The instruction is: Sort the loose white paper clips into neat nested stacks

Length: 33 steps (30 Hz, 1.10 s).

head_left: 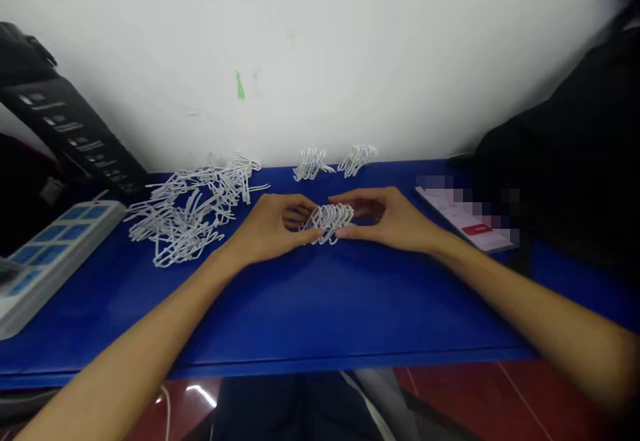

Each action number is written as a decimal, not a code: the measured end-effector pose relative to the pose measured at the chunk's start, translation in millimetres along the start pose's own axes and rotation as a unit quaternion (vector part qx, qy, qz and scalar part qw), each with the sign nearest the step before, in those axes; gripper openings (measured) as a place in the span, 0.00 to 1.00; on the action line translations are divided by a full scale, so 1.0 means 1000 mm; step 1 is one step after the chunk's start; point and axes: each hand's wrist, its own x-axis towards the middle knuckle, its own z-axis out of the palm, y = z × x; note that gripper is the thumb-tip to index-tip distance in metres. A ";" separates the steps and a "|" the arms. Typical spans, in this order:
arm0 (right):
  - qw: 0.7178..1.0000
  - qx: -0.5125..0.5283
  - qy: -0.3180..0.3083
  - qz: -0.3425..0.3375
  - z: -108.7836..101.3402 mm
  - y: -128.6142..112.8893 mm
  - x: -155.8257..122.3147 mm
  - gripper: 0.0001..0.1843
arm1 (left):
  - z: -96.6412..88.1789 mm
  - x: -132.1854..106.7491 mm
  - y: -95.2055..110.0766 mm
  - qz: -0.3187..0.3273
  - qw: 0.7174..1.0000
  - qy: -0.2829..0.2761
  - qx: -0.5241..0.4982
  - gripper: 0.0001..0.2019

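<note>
A small bundle of white bent wire pieces (331,219) stands on the blue table between my two hands. My left hand (273,224) is curved round its left side, thumb in front and fingers behind, pressing on it. From the other side my right hand (390,217) pinches the same bundle in the same way. A loose, tangled heap of the same white pieces (193,207) lies left of my left hand. Behind my hands, near the wall, two neat bundles stand side by side, a left bundle (311,164) and a right bundle (357,159).
A white case with blue panels (60,247) lies at the table's left. Behind it rises a black strip-like object (75,127). On the right are a flat device with a pink screen (463,217), partly pixelated, and a dark bulky item (565,141). A white wall (350,47) borders the back edge.
</note>
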 end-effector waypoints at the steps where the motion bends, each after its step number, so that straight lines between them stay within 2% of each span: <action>1: 1.000 -0.001 0.003 -0.005 0.001 -0.001 0.000 0.36 | 0.000 0.000 0.000 0.002 1.000 -0.001 0.002 0.18; 4: 1.000 0.004 -0.004 -0.015 0.005 -0.002 0.000 0.36 | -0.001 0.000 0.000 0.010 1.000 -0.007 0.013 0.19; 8: 1.000 0.007 -0.009 -0.011 0.006 -0.002 -0.001 0.30 | -0.006 0.000 0.000 0.014 0.999 -0.009 0.036 0.22; 16: 1.000 -0.012 -0.009 -0.020 0.003 -0.002 -0.001 0.28 | -0.016 -0.001 -0.003 0.025 0.996 -0.034 0.077 0.18; 23: 1.000 -0.012 -0.009 -0.019 0.003 -0.003 -0.001 0.28 | -0.003 0.000 -0.004 0.061 0.996 -0.012 0.063 0.25; 28: 1.000 -0.015 -0.012 -0.022 0.003 -0.002 -0.001 0.27 | 0.007 0.003 -0.004 0.064 0.997 -0.009 0.032 0.20; 33: 1.000 -0.020 -0.007 -0.017 0.003 -0.002 -0.001 0.27 | 0.000 0.003 -0.004 0.055 0.998 -0.018 0.032 0.16</action>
